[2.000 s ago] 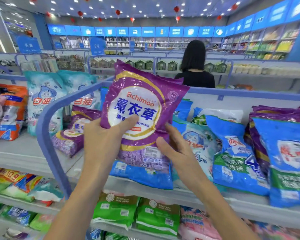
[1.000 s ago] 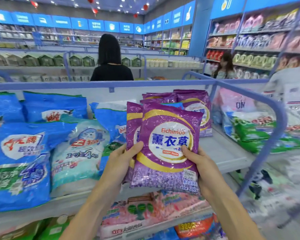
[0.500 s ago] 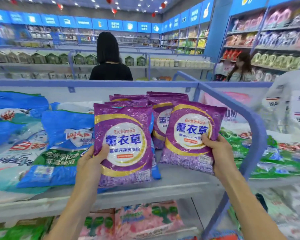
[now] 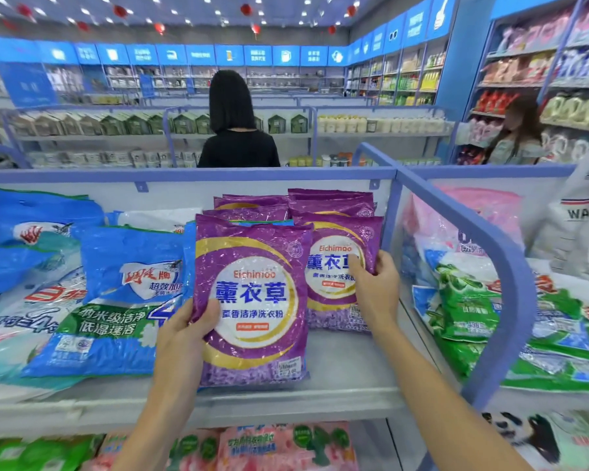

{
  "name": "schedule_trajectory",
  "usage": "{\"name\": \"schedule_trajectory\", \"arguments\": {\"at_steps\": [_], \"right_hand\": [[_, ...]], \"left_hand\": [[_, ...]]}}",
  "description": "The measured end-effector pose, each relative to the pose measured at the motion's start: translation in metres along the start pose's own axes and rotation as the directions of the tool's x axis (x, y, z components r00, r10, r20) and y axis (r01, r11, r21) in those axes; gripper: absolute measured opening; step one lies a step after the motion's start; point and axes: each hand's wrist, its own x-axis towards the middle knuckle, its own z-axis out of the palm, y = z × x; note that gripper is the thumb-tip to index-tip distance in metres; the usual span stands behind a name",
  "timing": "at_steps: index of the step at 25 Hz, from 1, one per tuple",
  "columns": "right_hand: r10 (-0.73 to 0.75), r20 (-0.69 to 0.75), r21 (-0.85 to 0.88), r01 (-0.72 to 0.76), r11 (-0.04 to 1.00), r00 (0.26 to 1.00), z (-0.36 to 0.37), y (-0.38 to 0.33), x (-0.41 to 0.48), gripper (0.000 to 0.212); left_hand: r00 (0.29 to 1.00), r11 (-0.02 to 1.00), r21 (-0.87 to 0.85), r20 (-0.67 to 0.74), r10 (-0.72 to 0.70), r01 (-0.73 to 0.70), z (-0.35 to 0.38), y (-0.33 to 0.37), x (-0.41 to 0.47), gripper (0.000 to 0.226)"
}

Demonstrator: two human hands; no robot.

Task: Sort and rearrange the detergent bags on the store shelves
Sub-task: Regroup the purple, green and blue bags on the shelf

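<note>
head view: my left hand [image 4: 184,334] grips front lavender bag [image 4: 252,300] by its left edge, low over shelf [image 4: 347,362]. right hand [image 4: 378,287] pinches second lavender bag [image 4: 334,266], standing against purple stack. risk i judge: slick film, one-edge grip, so front bag flops forward off shelf lip or leans onto blue detergent bag [image 4: 116,300].

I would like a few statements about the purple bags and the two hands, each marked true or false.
1. The left hand grips the front purple bag at its left edge. True.
2. The right hand is empty. False: it holds a second purple bag at its right edge.
3. Blue bags lie to the left of the purple ones. True.
4. Beyond the divider on the right lie only purple bags. False: green bags and a pink bag lie there.
</note>
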Motion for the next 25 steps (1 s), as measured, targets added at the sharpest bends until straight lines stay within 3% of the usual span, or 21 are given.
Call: {"name": "schedule_trajectory", "arguments": {"at_steps": [4,7,9,11,14,16,18,19,21,23,25], "right_hand": [[0.014,-0.005,-0.044,-0.014,0.999,1.000,-0.001,-0.014,0.007,0.041],[-0.040,-0.014,-0.202,0.037,0.979,0.999,-0.009,-0.038,0.005,0.029],[-0.020,0.026,-0.161,0.024,0.987,0.999,-0.024,-0.048,-0.015,0.026],[-0.003,0.092,-0.116,0.013,0.993,0.996,-0.046,-0.049,-0.053,0.048],[0.064,0.241,0.039,-0.076,0.996,0.969,-0.065,-0.045,-0.085,0.032],[0.066,0.145,0.047,-0.074,0.996,0.987,-0.064,-0.038,-0.074,0.018],[0.095,0.090,0.079,-0.102,0.992,0.991,-0.055,-0.033,-0.056,0.022],[0.106,0.065,0.082,-0.111,0.990,0.992,-0.049,-0.030,-0.052,0.024],[0.104,0.050,0.055,-0.107,0.993,0.993,-0.040,-0.023,-0.050,0.021],[0.137,0.037,0.044,-0.139,0.989,0.990,-0.035,-0.014,-0.051,0.004],[0.152,0.040,0.002,-0.152,0.988,0.988,-0.033,-0.010,-0.048,0.022]], "left_hand": [[0.996,1.000,0.011,0.084,-0.003,0.002,0.026,-0.005,-0.008,0.016],[0.989,1.000,0.015,0.147,-0.017,0.015,0.040,-0.007,-0.014,0.020],[0.986,1.000,0.010,0.163,-0.026,0.025,0.050,-0.007,-0.020,0.016],[0.982,0.999,0.013,0.188,-0.035,0.034,0.063,-0.006,-0.024,0.013],[0.955,0.997,-0.011,0.289,-0.073,0.080,0.098,-0.013,-0.023,0.022],[0.950,0.998,0.033,0.308,-0.056,0.049,0.121,-0.021,-0.012,0.027],[0.966,0.991,0.130,0.257,-0.026,-0.008,0.136,-0.027,-0.001,0.029],[0.970,0.978,0.208,0.240,-0.024,-0.027,0.138,-0.031,0.002,0.037],[0.970,0.903,0.411,0.244,0.025,-0.126,0.138,-0.047,0.005,0.086],[0.940,0.826,0.515,0.336,0.051,-0.229,0.132,-0.061,-0.001,0.124],[0.902,0.801,0.522,0.427,0.053,-0.294,0.126,-0.069,-0.005,0.129]]}}
